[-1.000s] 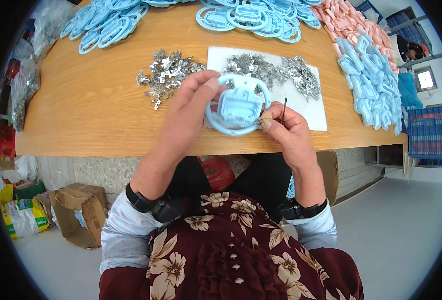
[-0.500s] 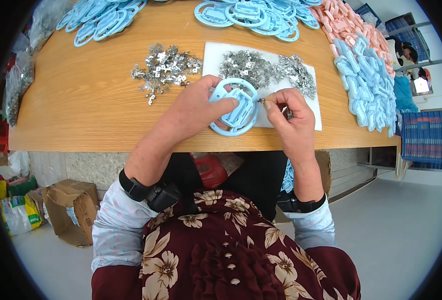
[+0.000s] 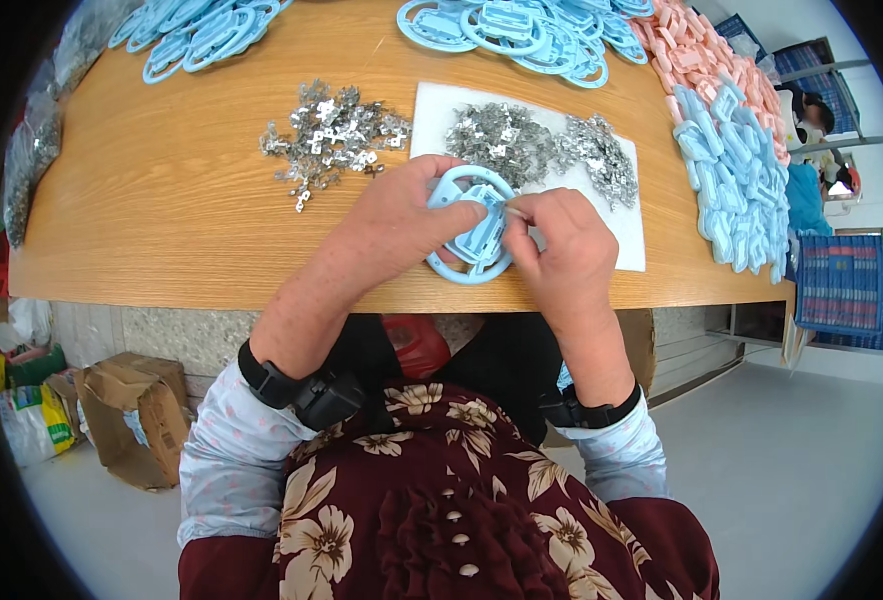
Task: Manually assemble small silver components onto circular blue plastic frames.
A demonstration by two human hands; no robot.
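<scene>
Blue ring part held in both hands at the near tabletop edge.

Tabletop (image 3: 182, 230): wood-grain, curved near edge. White sheet (image 3: 630, 215): flat, rectangular, carrying grey heaps of small metal clips (image 3: 522, 140). Loose clips (image 3: 332, 135): shiny, scattered left of the sheet. Blue rings (image 3: 502, 25): smooth plastic, piled at the far edge; more far left. Blue pieces (image 3: 732, 170) and pink pieces (image 3: 692, 60): heaped at right. Cardboard box (image 3: 127, 415): on the floor, lower left. Ring (image 3: 467, 235): pale blue plastic circle with a boxy centre, over the sheet's near left corner. Left hand (image 3: 402, 225): closed on its rim, covering the left side. Right hand (image 3: 562, 250): fingertips pinched at the centre, on something too small to tell.
</scene>
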